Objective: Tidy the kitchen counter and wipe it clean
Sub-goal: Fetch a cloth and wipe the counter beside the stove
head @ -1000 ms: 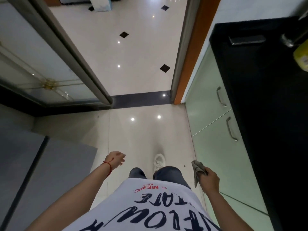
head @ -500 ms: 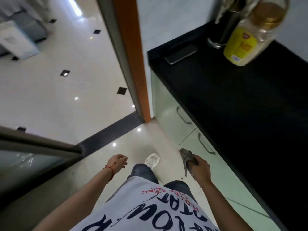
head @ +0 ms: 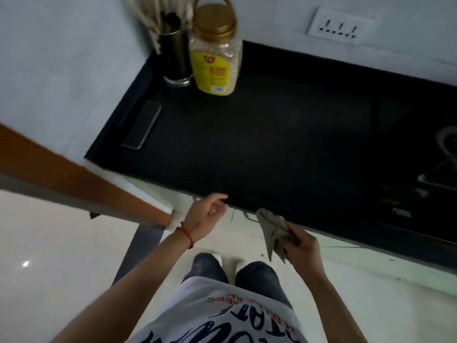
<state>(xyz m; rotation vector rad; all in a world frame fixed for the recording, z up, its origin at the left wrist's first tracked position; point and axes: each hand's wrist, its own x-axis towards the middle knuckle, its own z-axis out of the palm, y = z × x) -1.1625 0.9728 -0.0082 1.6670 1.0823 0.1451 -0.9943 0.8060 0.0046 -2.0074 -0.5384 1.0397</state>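
The black kitchen counter [head: 284, 149] stretches in front of me. My right hand [head: 300, 247] grips a crumpled grey cloth [head: 270, 230], held just below the counter's front edge. My left hand [head: 206, 214] hovers at that front edge with loosely curled fingers and holds nothing. A clear jar [head: 215, 50] with a yellow label and gold lid stands at the back left. Beside it is a steel utensil holder [head: 174, 58]. A dark phone [head: 142, 125] lies flat near the left wall.
A stove [head: 442, 167] sits at the counter's right end. A white socket plate [head: 342, 26] is on the back wall. An orange door frame [head: 81, 179] runs along the left. Pale green cabinet fronts [head: 371, 253] lie below the counter.
The view swung from the doorway floor round to face the counter. Both hands rose toward the counter's front edge, the right still holding the cloth.
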